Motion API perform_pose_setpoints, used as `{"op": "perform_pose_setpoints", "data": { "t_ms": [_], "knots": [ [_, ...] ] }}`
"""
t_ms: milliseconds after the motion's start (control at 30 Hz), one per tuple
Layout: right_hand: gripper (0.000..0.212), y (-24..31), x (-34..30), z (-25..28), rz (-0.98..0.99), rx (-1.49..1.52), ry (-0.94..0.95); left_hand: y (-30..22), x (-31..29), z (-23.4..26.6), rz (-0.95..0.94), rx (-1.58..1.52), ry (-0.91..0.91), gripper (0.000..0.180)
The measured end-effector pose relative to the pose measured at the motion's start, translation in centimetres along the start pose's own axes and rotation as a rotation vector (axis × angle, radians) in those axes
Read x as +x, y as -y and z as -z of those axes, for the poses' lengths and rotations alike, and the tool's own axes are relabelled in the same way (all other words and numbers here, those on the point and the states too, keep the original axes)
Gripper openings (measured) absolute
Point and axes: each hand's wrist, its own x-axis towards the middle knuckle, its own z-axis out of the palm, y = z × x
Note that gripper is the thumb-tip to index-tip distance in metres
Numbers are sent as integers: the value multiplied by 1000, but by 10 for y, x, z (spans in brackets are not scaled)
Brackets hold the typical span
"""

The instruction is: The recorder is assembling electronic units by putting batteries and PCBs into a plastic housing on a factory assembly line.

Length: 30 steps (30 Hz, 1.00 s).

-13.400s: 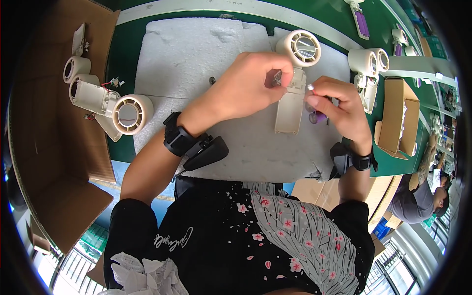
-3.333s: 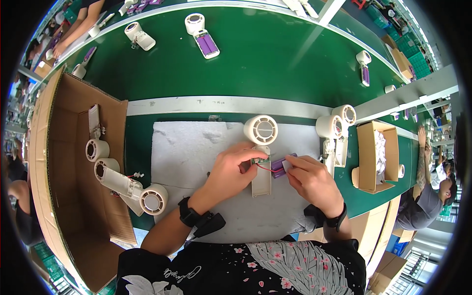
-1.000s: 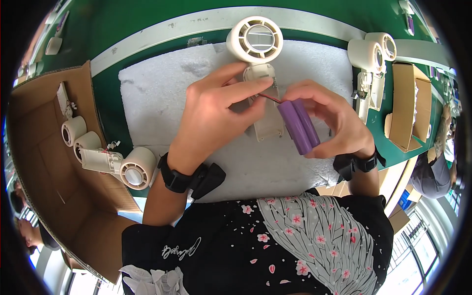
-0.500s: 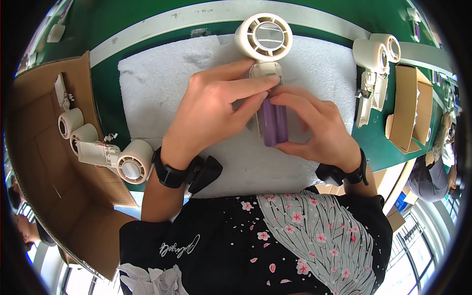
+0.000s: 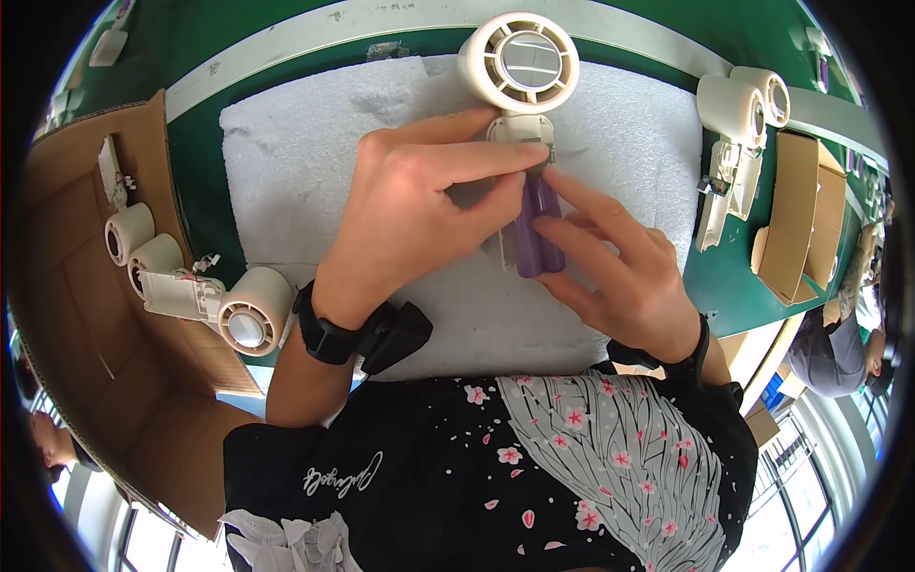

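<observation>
A cream handheld fan lies over the white foam, its round head pointing away from me and its handle opened up. My left hand is closed on the upper handle, thumb and forefinger pressed near its inner parts. Two purple cylindrical batteries lie side by side along the handle. My right hand grips them from the right, with fingertips on top and the thumb near their lower end. What lies right under my fingertips is hidden.
A large cardboard box stands at left, with several cream fan parts along its right side. More fans and a small cardboard box sit at right on the green table. White foam lies under my hands.
My right hand's fingers have shifted on the batteries, with a fingertip now higher, near the left thumb. The fan head sits slightly farther up in the view. My left hand keeps its hold.
</observation>
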Motion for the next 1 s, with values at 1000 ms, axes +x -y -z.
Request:
{"op": "perform_pose_setpoints", "data": {
  "t_ms": [1000],
  "knots": [
    [56,-3,7,-10,-190,65,-9,-3,-5,5,181,-199,125,55]
  ]
}}
